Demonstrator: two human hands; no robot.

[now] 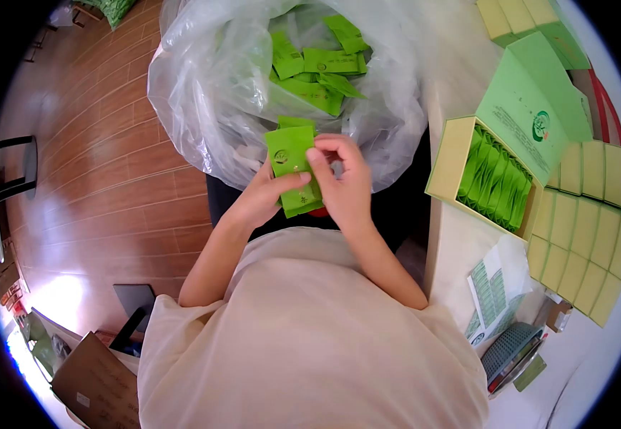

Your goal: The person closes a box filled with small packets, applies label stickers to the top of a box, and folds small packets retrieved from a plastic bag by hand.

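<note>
Nearest: person's beige shirt point(310, 329), 1 piece, with 1 brown cardboard box point(96, 379) off to the left. Past the shirt, 2 hands up on the green packets point(292, 161), over the near edge of the plastic bag. Left hand point(254, 201) grips their left side, thumb flat across the printed front face; right hand point(345, 179) pinches the right edge, thumb on the front, fingers curled. Neither is wide open. Held packets: at least 2, overlapping, one poking out past the far end; exact count hidden. Long axis runs near to far, far end leaning slightly left, printed face up toward the camera. Tabletop point(447, 247) on the right, nearest part first: 1 grey basket point(510, 350), then printed label sheets point(491, 293), at least 2, overlapping. Further on, 1 open box point(452, 157), long axis diagonal from far left to near right, 1 green lid point(528, 107) swung back to its far right side. Inside it, 1 row of packed packets point(493, 179), on edge, too tight to count. Right of it, closed boxes point(578, 229), more than 10, side by side in rows. Beyond the hands, 1 clear plastic bag point(203, 93), mouth open, at least 5 loose packets point(317, 93) inside, pointing mixed ways. Far right, another group of pale boxes point(514, 16), at least 3.
</note>
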